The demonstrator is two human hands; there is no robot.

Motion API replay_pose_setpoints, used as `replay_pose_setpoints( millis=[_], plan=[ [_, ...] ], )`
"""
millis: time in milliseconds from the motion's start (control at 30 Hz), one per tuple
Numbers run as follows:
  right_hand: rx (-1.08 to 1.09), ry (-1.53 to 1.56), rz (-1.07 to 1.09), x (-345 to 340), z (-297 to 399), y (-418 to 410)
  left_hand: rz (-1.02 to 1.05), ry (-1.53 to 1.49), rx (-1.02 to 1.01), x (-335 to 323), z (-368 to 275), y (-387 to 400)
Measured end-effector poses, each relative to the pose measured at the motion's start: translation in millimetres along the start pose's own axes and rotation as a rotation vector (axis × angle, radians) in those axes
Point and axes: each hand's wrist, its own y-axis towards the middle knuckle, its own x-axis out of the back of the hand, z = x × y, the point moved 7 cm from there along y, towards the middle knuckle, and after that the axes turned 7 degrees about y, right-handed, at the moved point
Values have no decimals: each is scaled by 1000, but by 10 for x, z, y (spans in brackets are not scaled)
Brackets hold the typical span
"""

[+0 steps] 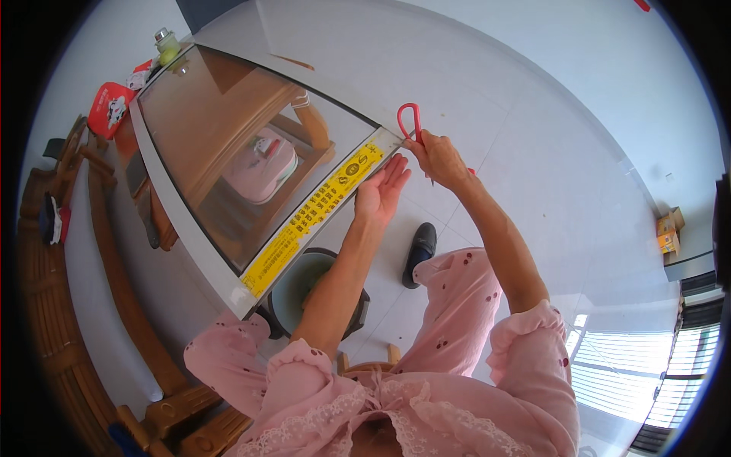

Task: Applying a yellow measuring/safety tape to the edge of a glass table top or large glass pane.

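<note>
A framed glass panel (251,154) with a pale border lies slanting across the upper left, and a yellow printed tape strip (320,211) runs along its near border. My left hand (381,191) is palm up with fingers extended at the outer edge of that border, and nothing shows in it. Close to the panel's corner, my right hand (440,155) grips red-handled scissors (418,123); the loops stick up above the fist and a dark pointed tip shows below it. Through the glass, a pink cushioned seat and brown wood are visible.
Beneath the near border stands a round basin or bucket (302,285), partly hidden by my left forearm. Wooden furniture (108,257) lines the left side. A red bag or fan (109,108) and a lidded jar (167,43) are by the far corner. An open cardboard box (669,231) sits far right.
</note>
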Motion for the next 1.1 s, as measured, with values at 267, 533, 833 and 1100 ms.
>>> replay_pose_setpoints(
  millis=[267, 533, 833, 1100],
  plan=[
    [22, -45, 48, -1, 83, -13, 13, -47, -4, -14, 8, -7],
    [18, -98, -34, -8, 105, 3, 9, -42, -18, 0, -27, 15],
    [29, -192, -30, 15, 149, -66, -56, -32, -15, 10, -28, 2],
    [-10, -77, -10, -40, 38, -36, -73, -62, -8, -4, -17, 10]
  ],
)
